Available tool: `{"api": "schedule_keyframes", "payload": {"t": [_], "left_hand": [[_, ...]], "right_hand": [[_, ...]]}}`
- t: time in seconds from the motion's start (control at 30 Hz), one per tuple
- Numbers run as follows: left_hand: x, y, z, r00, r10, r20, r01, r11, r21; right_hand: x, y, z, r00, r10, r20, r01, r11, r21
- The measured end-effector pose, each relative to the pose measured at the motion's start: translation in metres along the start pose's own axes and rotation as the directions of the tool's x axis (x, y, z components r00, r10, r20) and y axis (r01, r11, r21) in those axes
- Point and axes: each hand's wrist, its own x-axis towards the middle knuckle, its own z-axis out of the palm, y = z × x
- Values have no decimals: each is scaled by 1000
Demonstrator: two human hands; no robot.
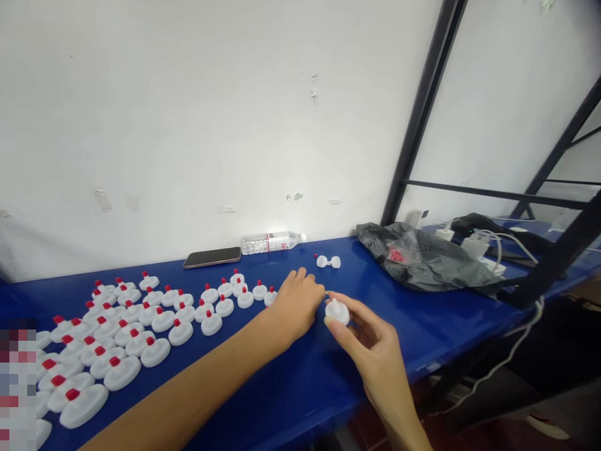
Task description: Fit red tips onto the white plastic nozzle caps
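Between the thumb and fingers of my right hand (370, 341) is a white round cap (337, 312), its small spout turned upward and bare of any red tip. Close beside it on the left, my left hand (297, 300) is closed with the fingers curled under. Whatever those fingers may pinch is hidden behind the back of the hand. Left of my forearm, many white caps with red tips (163, 319) stand on the blue table (263, 388), spouts up. One small red tip (315, 255) lies loose beyond my hands, beside an open white double-cup piece (328, 262).
Along the wall lie a phone (212, 257) and a clear plastic bottle (272, 242). On the right, a black plastic bag (432, 260) carries a small clear bag of red pieces (399, 253). Chargers and cables (476, 244) sit behind it, near a black metal frame (422, 106).
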Motion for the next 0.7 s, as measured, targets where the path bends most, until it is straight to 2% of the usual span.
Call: {"api": "schedule_keyframes", "payload": {"t": [0.2,0.4,0.5,0.57,0.63,0.7], "left_hand": [[-1,7,10,999,50,-20,-49,997,53],[-25,-1,-10,995,-41,-91,40,999,-17],[-46,-12,-20,967,-91,-239,23,962,-272],[-59,-18,-24,933,-149,-328,-42,860,-508],[-69,-21,-26,923,-221,-313,-46,747,-663],[-74,-22,-26,932,-278,-233,15,671,-741]], "right_hand": [[0,1,0,1000,10,22,-11,999,34],[-1,1,-1,1000,5,-7,-5,1000,16],[0,-4,0,999,-6,40,6,1000,0],[1,-5,2,997,-5,79,6,1000,-7],[1,-4,3,993,27,117,-27,1000,-2],[2,-1,4,984,81,161,-85,996,17]]}}
